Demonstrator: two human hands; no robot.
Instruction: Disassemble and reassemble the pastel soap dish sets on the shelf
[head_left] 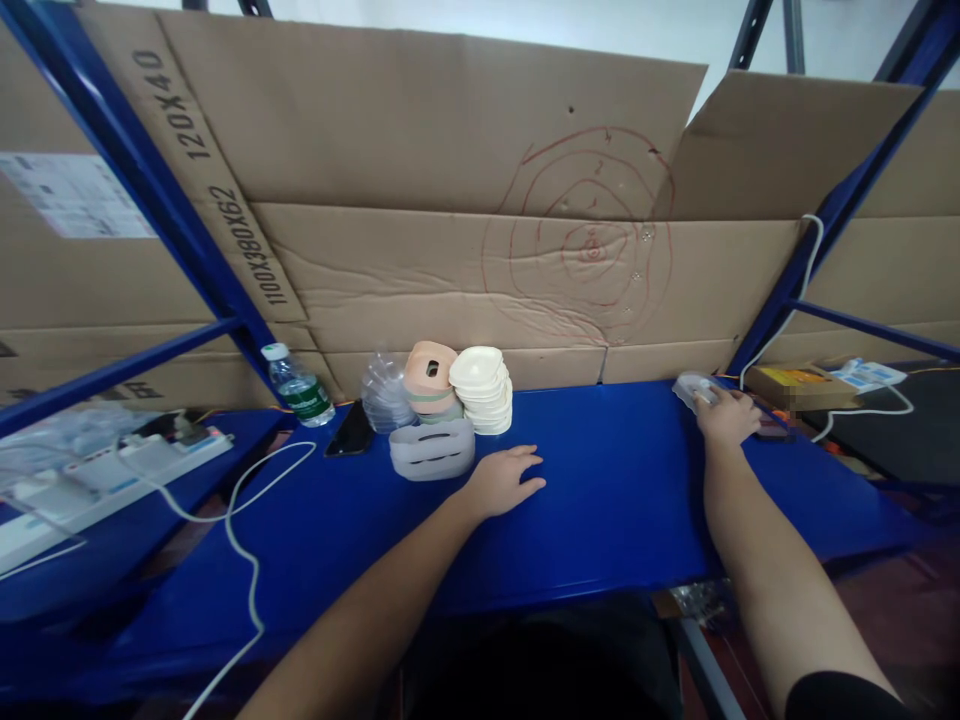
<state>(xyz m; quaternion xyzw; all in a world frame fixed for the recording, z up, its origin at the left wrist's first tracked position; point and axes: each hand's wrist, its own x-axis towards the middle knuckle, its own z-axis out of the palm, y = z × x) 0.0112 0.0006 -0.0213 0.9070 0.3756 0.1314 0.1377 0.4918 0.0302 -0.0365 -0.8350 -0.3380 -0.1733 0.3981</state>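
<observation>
My left hand (510, 481) rests on the blue tabletop with its fingers stretched out and nothing in it. Just left of it lies a translucent whitish tray (432, 451) with slots. Behind that stand a stack of cream-coloured square pieces (481, 388), some peach-coloured pieces (430, 374) with a slot in the top one, and a nested stack of clear plastic containers (385, 391). At the far right, my right hand (727, 415) has its fingers closed on a clear plastic piece (689, 387); the hand partly covers it, so its full shape is hidden.
A water bottle (301, 385) and a black phone (350, 430) are on the left. A white cable (251, 560) runs from the power strip (112, 497). Cardboard (420, 260) walls the back, between blue posts. A yellow-topped box (799, 386) sits at right.
</observation>
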